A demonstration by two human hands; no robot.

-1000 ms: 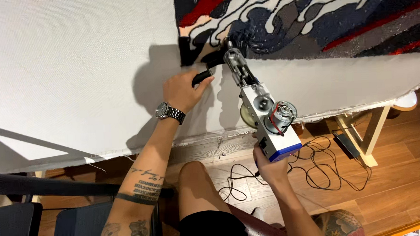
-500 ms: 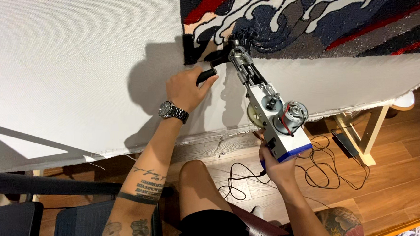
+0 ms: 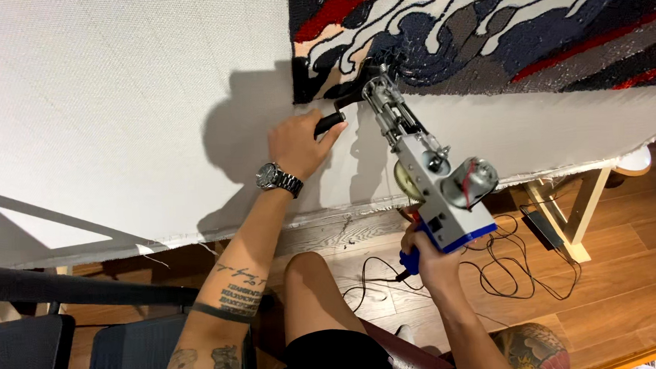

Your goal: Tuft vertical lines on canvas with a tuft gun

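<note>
A grey and blue tufting gun (image 3: 432, 179) points its tip into the lower left corner of a tufted rug pattern (image 3: 484, 26) in black, red, white and blue-grey. My left hand (image 3: 296, 145), with a metal wristwatch, grips the gun's black front handle (image 3: 330, 122). Lower down, my right hand (image 3: 429, 258) is closed around the blue rear grip under the gun's body. The rug pattern sits on a large white backing cloth (image 3: 114, 106) stretched in front of me.
A wooden frame leg (image 3: 561, 210) stands at the right on the wooden floor (image 3: 633, 288). A black cable (image 3: 512, 272) lies in loops on the floor by a black power adapter (image 3: 542, 227). My bare knee (image 3: 311, 283) is below. Dark chairs (image 3: 23, 358) sit at lower left.
The tufting gun and both hands have shifted slightly right and down along the bottom edge of the tufted pattern. Both grips are unchanged.
</note>
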